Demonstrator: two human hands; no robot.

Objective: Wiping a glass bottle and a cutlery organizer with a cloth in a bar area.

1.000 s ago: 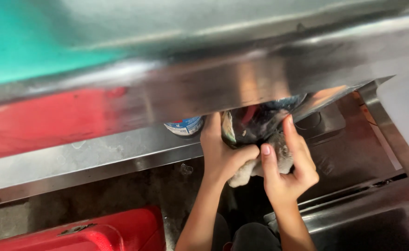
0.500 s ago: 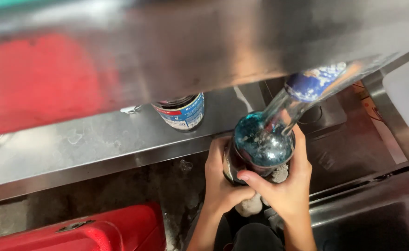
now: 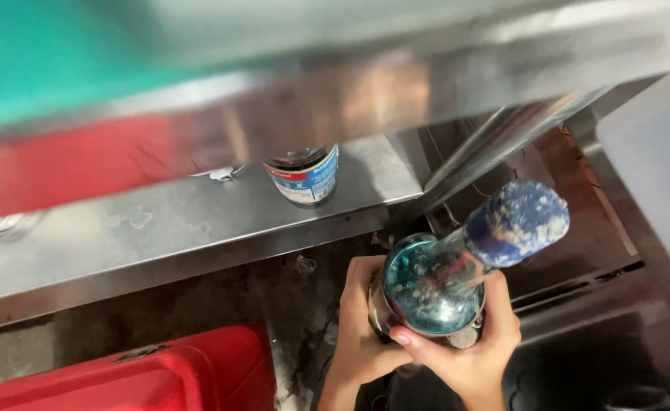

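A large glass bottle (image 3: 434, 285) with a dirty blue cap (image 3: 518, 222) points its neck up toward the camera. Both hands wrap its round body from below. My left hand (image 3: 362, 327) grips the bottle's left side, and my right hand (image 3: 476, 346) cups its right side and front, one finger laid across the lower rim. The bottle is held low, in front of a steel shelf (image 3: 160, 228) and above a dark, grimy floor.
A small labelled jar (image 3: 304, 173) stands on the steel shelf under a metal counter edge (image 3: 335, 84). A red plastic container (image 3: 122, 377) sits at the lower left. A steel rail and frame (image 3: 579, 297) run along the right.
The bottle has come out from under the counter and down toward me; its capped neck now shows fully. Both hands have stayed on it.
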